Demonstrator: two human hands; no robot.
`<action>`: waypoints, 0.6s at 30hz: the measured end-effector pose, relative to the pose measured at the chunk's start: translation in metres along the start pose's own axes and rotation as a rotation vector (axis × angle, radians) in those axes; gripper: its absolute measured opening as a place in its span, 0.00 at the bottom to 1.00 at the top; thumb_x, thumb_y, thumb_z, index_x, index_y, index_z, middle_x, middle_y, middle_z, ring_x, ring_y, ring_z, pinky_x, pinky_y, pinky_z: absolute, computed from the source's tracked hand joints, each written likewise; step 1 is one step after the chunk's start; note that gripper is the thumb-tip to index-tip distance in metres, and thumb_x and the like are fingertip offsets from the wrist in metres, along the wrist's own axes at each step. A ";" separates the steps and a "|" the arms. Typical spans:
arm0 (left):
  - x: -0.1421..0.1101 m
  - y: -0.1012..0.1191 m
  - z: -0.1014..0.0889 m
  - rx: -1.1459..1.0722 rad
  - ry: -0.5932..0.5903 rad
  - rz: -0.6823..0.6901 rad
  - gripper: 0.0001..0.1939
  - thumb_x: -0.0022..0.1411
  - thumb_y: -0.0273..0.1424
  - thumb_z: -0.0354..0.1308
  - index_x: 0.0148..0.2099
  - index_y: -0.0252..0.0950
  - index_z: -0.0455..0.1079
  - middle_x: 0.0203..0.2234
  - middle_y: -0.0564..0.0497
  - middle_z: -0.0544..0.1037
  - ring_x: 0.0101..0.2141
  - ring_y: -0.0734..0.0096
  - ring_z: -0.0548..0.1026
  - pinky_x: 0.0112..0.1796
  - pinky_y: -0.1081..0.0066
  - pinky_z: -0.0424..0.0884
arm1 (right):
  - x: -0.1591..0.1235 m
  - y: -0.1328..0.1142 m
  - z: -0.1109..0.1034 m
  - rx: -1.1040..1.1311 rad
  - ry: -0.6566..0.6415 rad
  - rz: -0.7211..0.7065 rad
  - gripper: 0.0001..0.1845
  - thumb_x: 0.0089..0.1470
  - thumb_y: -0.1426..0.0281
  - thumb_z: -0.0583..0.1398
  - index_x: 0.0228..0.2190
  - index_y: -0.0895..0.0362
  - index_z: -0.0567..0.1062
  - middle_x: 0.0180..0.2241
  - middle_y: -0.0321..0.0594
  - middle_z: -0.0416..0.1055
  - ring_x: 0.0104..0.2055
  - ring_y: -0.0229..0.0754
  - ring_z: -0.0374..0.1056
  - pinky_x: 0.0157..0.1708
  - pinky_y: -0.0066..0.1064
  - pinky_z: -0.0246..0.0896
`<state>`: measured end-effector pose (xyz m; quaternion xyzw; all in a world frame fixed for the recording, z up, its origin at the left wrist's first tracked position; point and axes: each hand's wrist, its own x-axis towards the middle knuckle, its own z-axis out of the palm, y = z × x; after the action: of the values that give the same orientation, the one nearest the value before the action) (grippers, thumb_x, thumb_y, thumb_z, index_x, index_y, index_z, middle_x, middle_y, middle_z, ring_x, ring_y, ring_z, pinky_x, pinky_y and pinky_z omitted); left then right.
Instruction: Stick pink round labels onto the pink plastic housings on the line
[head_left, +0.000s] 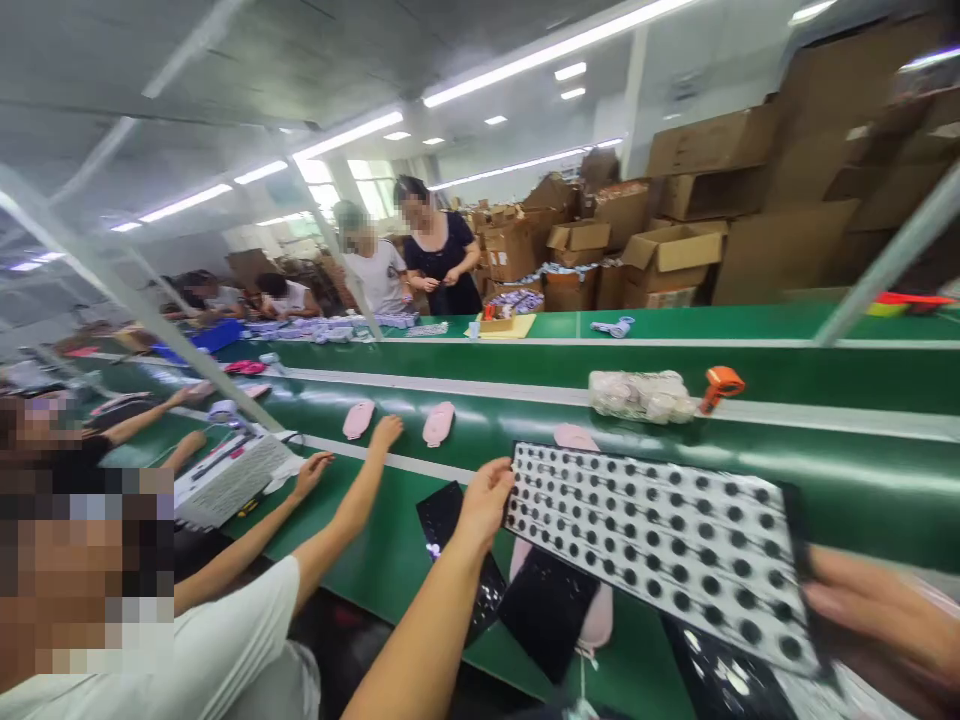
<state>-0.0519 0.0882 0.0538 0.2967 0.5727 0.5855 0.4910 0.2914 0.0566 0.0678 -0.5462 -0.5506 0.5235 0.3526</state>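
Observation:
A white panel [652, 530] with rows of black round dots and a dark edge is held up and tilted in front of me. My left hand [486, 500] is closed on its left end, thumb near the top corner. At the right end my right hand [885, 605], blurred, is closed on the dark edge. Glossy black sheets [551, 612] lie on the green bench below the panel. A pink oval piece [598, 618] is partly covered by them. Another pink piece [576, 436] shows behind the panel's top edge.
On the green belt [510, 430] lie two pink pieces [439, 424], with a co-worker's hand [388, 433] nearby. A clear-wrapped bundle [641, 396] and an orange handheld part [721, 388] are farther back. A slanted metal post [172, 340] rises at left; cartons [675, 255] stack behind.

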 end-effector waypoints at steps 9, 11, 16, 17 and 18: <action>-0.075 0.034 0.060 0.413 -0.652 0.303 0.24 0.59 0.39 0.59 0.57 0.42 0.65 0.56 0.42 0.65 0.53 0.57 0.68 0.46 0.62 0.72 | -0.007 -0.089 0.054 -0.321 -0.178 -0.299 0.10 0.54 0.71 0.54 0.29 0.55 0.76 0.26 0.35 0.71 0.29 0.39 0.65 0.30 0.30 0.58; -0.084 0.031 0.070 0.328 -0.643 0.290 0.26 0.59 0.38 0.60 0.58 0.41 0.62 0.58 0.41 0.64 0.55 0.56 0.67 0.43 0.64 0.74 | -0.014 -0.094 0.061 -0.433 -0.138 -0.358 0.10 0.55 0.72 0.54 0.25 0.55 0.73 0.23 0.33 0.69 0.27 0.37 0.62 0.28 0.29 0.54; -0.080 0.022 0.075 0.356 -0.614 0.367 0.22 0.60 0.32 0.57 0.57 0.37 0.65 0.51 0.41 0.72 0.48 0.61 0.75 0.43 0.66 0.76 | -0.021 -0.094 0.059 -0.510 -0.143 -0.412 0.10 0.57 0.72 0.54 0.27 0.55 0.74 0.24 0.33 0.70 0.28 0.36 0.63 0.29 0.28 0.54; -0.080 0.023 0.074 0.437 -0.599 0.432 0.22 0.59 0.30 0.57 0.57 0.37 0.66 0.49 0.42 0.74 0.47 0.62 0.76 0.42 0.67 0.77 | -0.022 -0.093 0.057 -0.517 -0.145 -0.417 0.11 0.58 0.72 0.54 0.28 0.55 0.74 0.25 0.34 0.71 0.28 0.36 0.63 0.29 0.28 0.54; -0.081 0.025 0.074 0.521 -0.579 0.499 0.23 0.58 0.28 0.57 0.57 0.37 0.67 0.47 0.43 0.75 0.45 0.64 0.77 0.41 0.67 0.77 | -0.022 -0.091 0.056 -0.522 -0.145 -0.424 0.11 0.58 0.72 0.53 0.29 0.55 0.74 0.25 0.34 0.71 0.28 0.36 0.63 0.29 0.28 0.54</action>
<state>0.0373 0.0451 0.1075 0.6904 0.4508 0.4155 0.3840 0.2195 0.0372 0.1484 -0.4529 -0.7908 0.3175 0.2621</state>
